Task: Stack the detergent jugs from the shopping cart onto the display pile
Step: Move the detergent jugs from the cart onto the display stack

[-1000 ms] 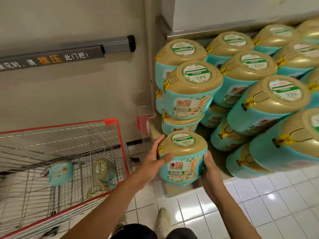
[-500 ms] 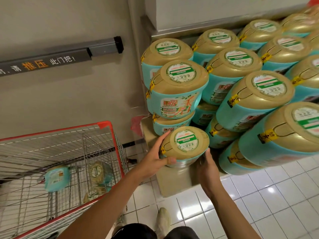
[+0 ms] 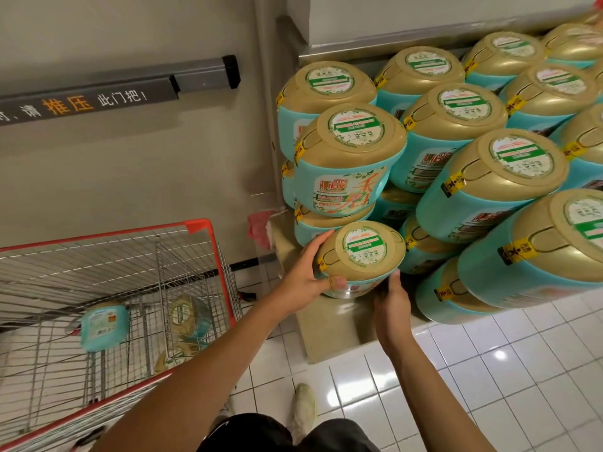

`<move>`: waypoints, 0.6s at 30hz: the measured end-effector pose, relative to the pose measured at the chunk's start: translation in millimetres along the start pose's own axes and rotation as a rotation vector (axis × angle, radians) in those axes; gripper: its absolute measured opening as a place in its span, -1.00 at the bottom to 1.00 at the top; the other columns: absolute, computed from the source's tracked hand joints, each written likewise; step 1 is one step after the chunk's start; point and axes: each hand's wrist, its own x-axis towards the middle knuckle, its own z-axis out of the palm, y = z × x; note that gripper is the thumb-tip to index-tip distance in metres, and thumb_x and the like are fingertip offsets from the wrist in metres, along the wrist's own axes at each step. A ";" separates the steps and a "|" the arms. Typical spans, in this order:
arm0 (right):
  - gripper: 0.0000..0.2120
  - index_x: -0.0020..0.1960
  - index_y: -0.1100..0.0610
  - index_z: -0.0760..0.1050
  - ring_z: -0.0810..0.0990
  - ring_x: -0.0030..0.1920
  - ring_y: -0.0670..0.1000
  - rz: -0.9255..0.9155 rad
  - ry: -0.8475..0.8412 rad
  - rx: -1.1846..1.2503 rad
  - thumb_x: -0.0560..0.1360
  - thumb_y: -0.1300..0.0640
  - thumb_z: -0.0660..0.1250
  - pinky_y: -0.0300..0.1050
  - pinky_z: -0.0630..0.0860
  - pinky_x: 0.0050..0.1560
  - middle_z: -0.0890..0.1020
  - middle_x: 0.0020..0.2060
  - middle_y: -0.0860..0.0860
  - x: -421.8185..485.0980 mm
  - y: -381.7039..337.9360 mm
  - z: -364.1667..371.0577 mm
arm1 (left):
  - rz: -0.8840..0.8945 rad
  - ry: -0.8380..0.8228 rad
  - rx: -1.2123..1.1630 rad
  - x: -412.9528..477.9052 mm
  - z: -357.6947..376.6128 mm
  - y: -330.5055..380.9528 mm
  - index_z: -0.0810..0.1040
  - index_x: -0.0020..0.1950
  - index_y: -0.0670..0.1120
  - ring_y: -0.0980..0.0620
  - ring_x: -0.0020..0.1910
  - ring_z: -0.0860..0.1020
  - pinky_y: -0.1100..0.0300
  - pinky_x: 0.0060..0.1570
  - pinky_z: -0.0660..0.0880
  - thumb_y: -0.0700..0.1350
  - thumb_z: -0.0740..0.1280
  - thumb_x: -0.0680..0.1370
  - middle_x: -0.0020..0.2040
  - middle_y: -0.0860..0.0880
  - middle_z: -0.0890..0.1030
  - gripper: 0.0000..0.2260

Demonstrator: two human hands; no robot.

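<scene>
Here, both hands hold one teal detergent jug (image 3: 362, 252) with a gold lid at the low front-left corner of the display pile (image 3: 489, 177), just below the pile's left column of stacked jugs and above the beige plinth (image 3: 332, 327) the pile stands on. The left hand (image 3: 303, 282) has its fingers wrapped around the lid's left edge and its thumb pressed on the front rim, while the right hand (image 3: 390, 301) cups the jug's lower right side, its fingertips hidden beneath it. Left of the pile stands the red-framed shopping cart (image 3: 208, 252), with more teal jugs (image 3: 104, 326) lying in its basket.
</scene>
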 end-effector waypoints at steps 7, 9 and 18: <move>-0.60 0.59 0.04 0.41 0.42 0.54 0.04 -0.090 0.140 -0.271 0.77 0.09 0.11 0.20 0.25 0.63 0.51 0.52 0.01 -30.3 42.0 2.2 | -0.174 0.131 -0.085 -24.1 -8.6 -28.2 0.21 0.62 0.26 0.30 0.48 0.36 0.22 0.41 0.42 0.30 0.68 0.20 0.52 0.36 0.33 0.09; -0.58 0.61 -0.02 0.38 0.40 0.55 0.02 -0.115 0.168 -0.332 0.77 0.08 0.14 0.19 0.25 0.63 0.49 0.53 -0.04 -47.1 52.9 6.5 | -0.210 0.179 -0.083 -42.7 -22.2 -44.0 0.33 0.53 0.24 0.11 0.52 0.38 0.22 0.34 0.45 0.25 0.63 0.29 0.55 0.11 0.39 -0.13; -0.72 0.40 -0.04 0.52 0.54 0.39 0.01 -0.027 -0.089 -0.478 0.75 0.13 0.18 0.17 0.43 0.51 0.59 0.36 -0.04 -109.3 95.7 81.3 | -0.303 0.511 -0.079 -164.1 -122.3 -80.8 0.67 0.15 0.22 -0.03 0.14 0.70 0.03 0.13 0.68 -0.03 0.40 0.67 0.14 0.04 0.70 -0.85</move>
